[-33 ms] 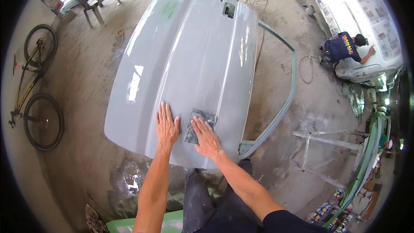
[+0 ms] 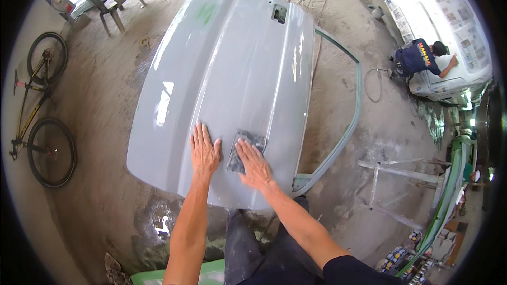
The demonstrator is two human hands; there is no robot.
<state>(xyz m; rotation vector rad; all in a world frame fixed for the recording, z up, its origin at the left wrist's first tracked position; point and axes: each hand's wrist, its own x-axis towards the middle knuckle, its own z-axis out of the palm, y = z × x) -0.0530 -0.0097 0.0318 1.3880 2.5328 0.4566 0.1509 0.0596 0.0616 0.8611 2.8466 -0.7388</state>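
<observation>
We press thin, floppy sandpaper (image 2: 246, 150) flat under right hand (image 2: 255, 164), frame centre; left hand (image 2: 204, 150) spread open, bracing stiff, slick door panel (image 2: 232, 79).

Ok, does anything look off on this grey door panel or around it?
One thing: a green smudge near the far left of the grey door panel, unlike the even primer elsewhere. The floor under the near edge is wet. Left hand lies flat; right hand presses a sanding sheet.

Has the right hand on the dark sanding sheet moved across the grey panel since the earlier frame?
No. The right hand lies on the sanding sheet at the same spot relative to the grey door panel's near edge.
</observation>
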